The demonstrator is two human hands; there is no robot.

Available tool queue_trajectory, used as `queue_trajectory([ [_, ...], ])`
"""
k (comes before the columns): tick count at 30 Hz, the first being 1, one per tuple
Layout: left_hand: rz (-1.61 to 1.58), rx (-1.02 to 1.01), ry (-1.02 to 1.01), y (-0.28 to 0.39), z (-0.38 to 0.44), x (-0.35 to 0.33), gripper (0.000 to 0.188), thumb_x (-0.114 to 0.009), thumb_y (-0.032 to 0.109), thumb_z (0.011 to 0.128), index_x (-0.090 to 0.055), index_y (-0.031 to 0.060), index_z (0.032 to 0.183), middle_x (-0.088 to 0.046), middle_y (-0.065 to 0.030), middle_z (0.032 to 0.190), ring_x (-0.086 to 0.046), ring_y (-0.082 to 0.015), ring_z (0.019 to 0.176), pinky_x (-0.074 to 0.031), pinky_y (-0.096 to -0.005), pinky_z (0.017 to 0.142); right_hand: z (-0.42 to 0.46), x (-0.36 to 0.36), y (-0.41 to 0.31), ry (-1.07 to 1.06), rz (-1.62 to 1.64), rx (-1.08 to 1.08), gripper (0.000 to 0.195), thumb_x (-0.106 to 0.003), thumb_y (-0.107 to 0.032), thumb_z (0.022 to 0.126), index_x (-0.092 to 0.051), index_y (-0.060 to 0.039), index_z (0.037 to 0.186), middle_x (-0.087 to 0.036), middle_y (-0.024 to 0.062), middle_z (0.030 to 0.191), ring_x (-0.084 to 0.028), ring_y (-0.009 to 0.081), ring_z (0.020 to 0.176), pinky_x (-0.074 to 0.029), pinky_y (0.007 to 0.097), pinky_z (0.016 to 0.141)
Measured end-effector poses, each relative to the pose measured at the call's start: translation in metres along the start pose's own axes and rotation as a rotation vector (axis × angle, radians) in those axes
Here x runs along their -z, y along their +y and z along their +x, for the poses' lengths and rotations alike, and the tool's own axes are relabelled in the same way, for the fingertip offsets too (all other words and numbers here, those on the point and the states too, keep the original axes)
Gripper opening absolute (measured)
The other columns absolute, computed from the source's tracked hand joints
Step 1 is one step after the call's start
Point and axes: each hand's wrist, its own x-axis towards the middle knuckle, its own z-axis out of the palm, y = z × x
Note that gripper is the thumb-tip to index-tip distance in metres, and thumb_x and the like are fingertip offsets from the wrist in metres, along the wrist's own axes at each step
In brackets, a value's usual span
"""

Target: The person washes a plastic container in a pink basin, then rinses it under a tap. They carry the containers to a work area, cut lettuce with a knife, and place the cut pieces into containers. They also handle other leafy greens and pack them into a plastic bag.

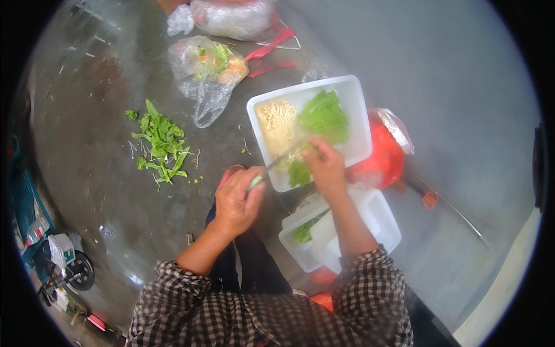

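My left hand (236, 201) is closed around the pale green handle of a knife (284, 155), whose thin blade points up and right over a white plastic tub (360, 130). The fingers of my right hand (324, 165) pinch something pale green, probably leafy greens, near the blade; blur hides its exact shape. Inside the tub, enoki mushrooms (277, 121) lie on the left and leafy greens (324, 115) on the right. More leaves (299, 173) sit at the tub's near side, below my right hand's fingers.
Loose leaf scraps (162, 143) lie on the floor at left. A clear plastic bag (204, 82) with food scraps is beyond them. Stacked white containers (381, 217) stand near my right forearm. A red plastic bag (381, 152), orange-handled scissors (430, 200) and a metal rod (455, 214) are at right.
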Motion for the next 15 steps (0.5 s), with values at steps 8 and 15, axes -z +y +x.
queue_trajectory([
  [8, 0.186, -0.051, 0.049, 0.013, -0.013, 0.04, 0.022, -0.061, 0.007, 0.076, -0.058, 0.0072, 0.098, -0.054, -0.0096, 0.073, -0.055, -0.0298, 0.068, -0.046, -0.0357, 0.064, -0.042, -0.057, -0.068, -0.097, 0.468, -0.165, 0.014, -0.06, -0.013, 0.085, -0.061, -0.0008, 0.092, -0.056, -0.0004, 0.078, -0.05, 0.0065, 0.071, -0.041, 0.021, 0.063],
  [15, 0.358, 0.129, 0.161, -0.043, -0.067, 0.082, 0.017, -0.055, 0.013, 0.084, -0.059, 0.0052, 0.099, -0.06, -0.0148, 0.081, -0.057, -0.0342, 0.069, -0.047, -0.038, 0.063, -0.05, -0.085, -0.099, -0.261, 0.666, -0.219, 0.015, -0.058, -0.01, 0.086, -0.06, 0.0007, 0.096, -0.056, 0.0008, 0.079, -0.049, 0.0055, 0.067, -0.041, 0.0206, 0.059],
])
